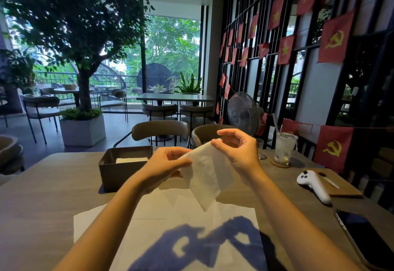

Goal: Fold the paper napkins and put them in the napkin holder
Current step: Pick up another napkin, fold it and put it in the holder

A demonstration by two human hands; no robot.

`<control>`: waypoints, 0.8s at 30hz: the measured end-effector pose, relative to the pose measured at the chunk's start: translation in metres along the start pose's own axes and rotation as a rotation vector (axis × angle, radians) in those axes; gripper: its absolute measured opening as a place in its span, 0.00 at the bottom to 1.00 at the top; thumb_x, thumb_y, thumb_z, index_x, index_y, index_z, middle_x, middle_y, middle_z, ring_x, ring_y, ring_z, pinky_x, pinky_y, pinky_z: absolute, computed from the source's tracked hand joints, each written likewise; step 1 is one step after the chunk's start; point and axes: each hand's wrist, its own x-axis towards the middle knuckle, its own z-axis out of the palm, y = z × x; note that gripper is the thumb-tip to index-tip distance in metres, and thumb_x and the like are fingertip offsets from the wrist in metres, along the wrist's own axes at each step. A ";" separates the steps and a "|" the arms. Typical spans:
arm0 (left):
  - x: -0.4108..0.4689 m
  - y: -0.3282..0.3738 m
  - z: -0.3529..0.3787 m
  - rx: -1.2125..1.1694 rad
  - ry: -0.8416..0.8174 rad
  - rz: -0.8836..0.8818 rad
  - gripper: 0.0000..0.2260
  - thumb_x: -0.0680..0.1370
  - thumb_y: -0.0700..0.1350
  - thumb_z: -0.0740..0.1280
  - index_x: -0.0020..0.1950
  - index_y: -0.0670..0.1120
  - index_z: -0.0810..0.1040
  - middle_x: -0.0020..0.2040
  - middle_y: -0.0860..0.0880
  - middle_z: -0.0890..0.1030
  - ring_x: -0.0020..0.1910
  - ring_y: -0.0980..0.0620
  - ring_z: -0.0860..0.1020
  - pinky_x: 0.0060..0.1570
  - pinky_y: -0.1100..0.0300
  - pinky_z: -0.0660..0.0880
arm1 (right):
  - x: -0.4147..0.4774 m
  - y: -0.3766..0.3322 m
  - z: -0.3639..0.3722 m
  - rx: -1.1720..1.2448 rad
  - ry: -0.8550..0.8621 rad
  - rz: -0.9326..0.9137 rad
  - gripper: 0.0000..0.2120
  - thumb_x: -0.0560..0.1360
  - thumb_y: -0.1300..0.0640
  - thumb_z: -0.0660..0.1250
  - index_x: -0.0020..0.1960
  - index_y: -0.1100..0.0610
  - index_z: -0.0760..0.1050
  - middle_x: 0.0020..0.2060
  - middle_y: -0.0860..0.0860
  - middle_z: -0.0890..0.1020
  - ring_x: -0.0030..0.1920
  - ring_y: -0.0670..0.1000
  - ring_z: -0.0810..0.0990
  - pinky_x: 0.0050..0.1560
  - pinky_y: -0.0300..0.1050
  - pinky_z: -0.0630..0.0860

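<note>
- Napkin holder (119, 170), left of my grip: 1 folded napkin inside.
- My left hand (164, 165) and right hand (236, 151): both pinching 1 napkin (207, 177), lifted, fold unfinished.
- Flat napkins (162, 226) below my grip: unfolded.
- Readable writing: none.

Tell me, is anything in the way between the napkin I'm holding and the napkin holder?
Nothing visible blocks it. The napkin hangs in the air between the left hand and right hand, and the open-topped napkin holder sits just left of them on the table, with only folded napkins inside.
</note>
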 end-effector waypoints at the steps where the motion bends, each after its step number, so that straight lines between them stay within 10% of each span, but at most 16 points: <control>1: -0.001 0.000 0.001 0.037 -0.043 -0.020 0.09 0.73 0.45 0.69 0.53 0.49 0.81 0.49 0.48 0.83 0.48 0.51 0.82 0.42 0.60 0.80 | 0.000 -0.001 0.000 -0.031 -0.018 -0.009 0.12 0.69 0.59 0.76 0.52 0.56 0.80 0.43 0.50 0.83 0.44 0.46 0.80 0.38 0.30 0.78; 10: -0.009 -0.007 -0.003 0.040 -0.054 -0.041 0.11 0.76 0.48 0.65 0.54 0.46 0.81 0.48 0.49 0.82 0.44 0.55 0.83 0.40 0.62 0.79 | 0.007 0.000 0.004 -0.088 -0.077 0.059 0.16 0.71 0.54 0.74 0.57 0.56 0.77 0.43 0.47 0.80 0.45 0.42 0.78 0.37 0.29 0.75; 17: -0.007 -0.020 -0.011 -0.163 0.262 -0.078 0.12 0.77 0.48 0.64 0.57 0.44 0.77 0.53 0.44 0.80 0.51 0.46 0.81 0.47 0.53 0.81 | -0.008 0.023 0.016 0.235 -0.286 0.648 0.19 0.75 0.39 0.62 0.55 0.53 0.77 0.53 0.55 0.82 0.54 0.57 0.81 0.52 0.53 0.79; 24: -0.004 -0.042 -0.023 -0.164 0.397 -0.107 0.06 0.77 0.46 0.65 0.53 0.47 0.77 0.53 0.45 0.80 0.52 0.45 0.80 0.41 0.57 0.82 | -0.004 0.045 0.074 0.253 -0.312 0.670 0.17 0.81 0.55 0.59 0.67 0.62 0.69 0.57 0.58 0.81 0.48 0.52 0.82 0.38 0.41 0.79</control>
